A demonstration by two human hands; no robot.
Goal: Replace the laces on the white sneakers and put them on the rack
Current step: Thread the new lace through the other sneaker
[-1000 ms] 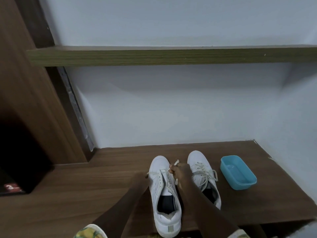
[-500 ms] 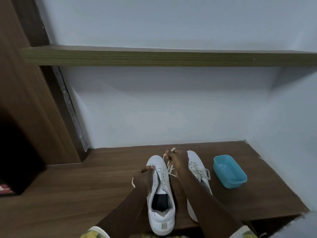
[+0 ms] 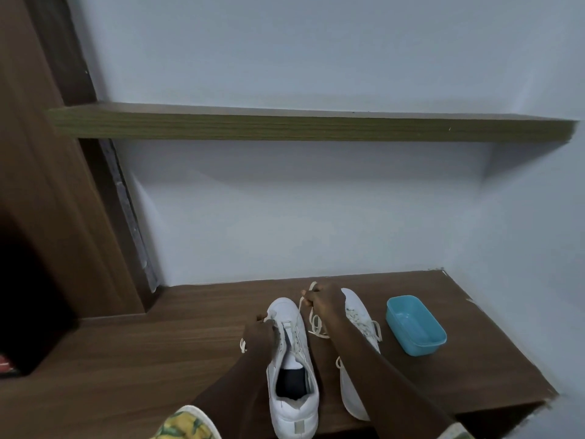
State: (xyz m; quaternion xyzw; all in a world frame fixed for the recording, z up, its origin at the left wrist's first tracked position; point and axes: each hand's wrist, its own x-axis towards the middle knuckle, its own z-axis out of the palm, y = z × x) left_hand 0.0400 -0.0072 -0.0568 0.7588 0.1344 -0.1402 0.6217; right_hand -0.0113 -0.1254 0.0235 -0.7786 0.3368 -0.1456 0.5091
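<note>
Two white sneakers stand side by side on the brown wooden surface [image 3: 158, 353], toes toward the wall. My left hand [image 3: 261, 335] grips the left side of the left sneaker [image 3: 292, 403] near its eyelets, with a bit of lace showing below the hand. My right hand [image 3: 326, 301] pinches a cream lace [image 3: 311, 321] and holds it up beyond the toe; the lace hangs down in loops between the shoes. The right sneaker [image 3: 359, 315] is laced and partly hidden under my right forearm.
A light blue plastic tub [image 3: 416, 326] sits to the right of the shoes. A greenish wooden shelf [image 3: 300, 126] runs along the white wall above. A brown wooden panel [image 3: 41, 185] rises on the left, and the surface's right edge drops off near the wall.
My right hand has drawn the lace up and away from the left sneaker toward the wall. My left hand has come onto the shoe's left side. The view has tilted upward.
</note>
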